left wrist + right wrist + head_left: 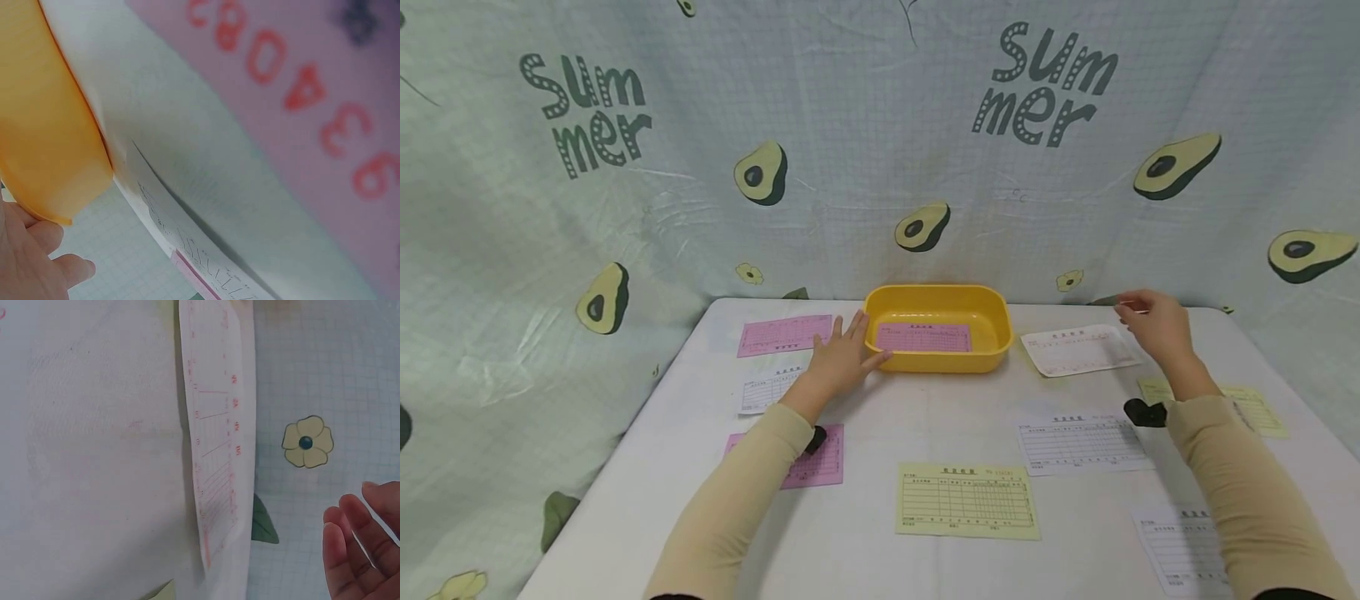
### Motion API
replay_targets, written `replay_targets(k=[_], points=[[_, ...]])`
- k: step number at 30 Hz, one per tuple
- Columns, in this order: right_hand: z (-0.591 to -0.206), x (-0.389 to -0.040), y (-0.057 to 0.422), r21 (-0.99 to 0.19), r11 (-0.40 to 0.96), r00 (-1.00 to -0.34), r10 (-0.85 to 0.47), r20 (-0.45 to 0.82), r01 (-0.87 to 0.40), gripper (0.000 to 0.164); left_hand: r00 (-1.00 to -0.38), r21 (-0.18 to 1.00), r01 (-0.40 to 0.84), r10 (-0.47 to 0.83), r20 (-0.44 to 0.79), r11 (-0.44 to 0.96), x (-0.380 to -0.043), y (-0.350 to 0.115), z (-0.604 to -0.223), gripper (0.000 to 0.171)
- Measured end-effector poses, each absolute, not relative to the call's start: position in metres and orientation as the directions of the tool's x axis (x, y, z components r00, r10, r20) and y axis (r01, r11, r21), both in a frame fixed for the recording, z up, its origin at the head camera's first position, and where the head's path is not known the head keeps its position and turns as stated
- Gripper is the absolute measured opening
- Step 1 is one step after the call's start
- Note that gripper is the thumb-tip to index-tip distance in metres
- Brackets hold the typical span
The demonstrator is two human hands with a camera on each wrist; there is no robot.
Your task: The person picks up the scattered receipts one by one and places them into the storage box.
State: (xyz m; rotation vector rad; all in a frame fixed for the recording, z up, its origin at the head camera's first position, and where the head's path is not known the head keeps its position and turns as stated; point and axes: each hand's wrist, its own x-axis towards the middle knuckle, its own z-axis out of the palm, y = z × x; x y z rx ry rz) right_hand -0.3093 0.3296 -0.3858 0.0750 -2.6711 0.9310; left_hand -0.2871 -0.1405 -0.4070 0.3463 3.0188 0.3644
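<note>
Avocado-print fabric lettered "SUMMER" hangs behind a white-covered table, with a yellow plastic tray near the far edge. Inside the tray lies a pink receipt-like form, flat on the bottom, where the walls would keep it from sliding off.

At the tray's left end the left hand has its fingers spread and touches the rim, thumb along the front wall, probably to steady so light a container. Right of the tray, the right hand has loosely bent fingers, with a gap to the thumb and nothing seen between them. It is beside the far right corner of a red-printed white form, whose edges look slightly curled; such thin paper would be easiest to lift there.

Other forms are spread singly, perhaps so each can be reached alone: an upper pink form and a lower pink form left of the tray, a yellow form in front of it, and a dark-printed white form in front and to its right.
</note>
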Motion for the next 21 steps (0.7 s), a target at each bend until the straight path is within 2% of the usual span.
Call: replay_targets(k=[5, 12, 21], points=[[-0.394, -0.311, 0.336, -0.620, 0.781, -0.966, 0.102, 0.236, -0.070, 0.039, -0.970, 0.241, 0.216, 0.236, -0.059, 0.946, -0.288, -0.140, -0.406, 0.090], [-0.402, -0.314, 0.339, -0.629, 0.777, -0.981, 0.097, 0.166, -0.029, 0.041, -0.971, 0.239, 0.212, 0.233, -0.060, 0.948, -0.286, -0.140, -0.405, 0.089], [-0.411, -0.320, 0.346, -0.613, 0.784, -0.993, 0.116, -0.010, 0.098, 0.044, -0.972, 0.245, 0.197, 0.221, -0.073, 0.949, -0.283, -0.141, -0.406, 0.089]])
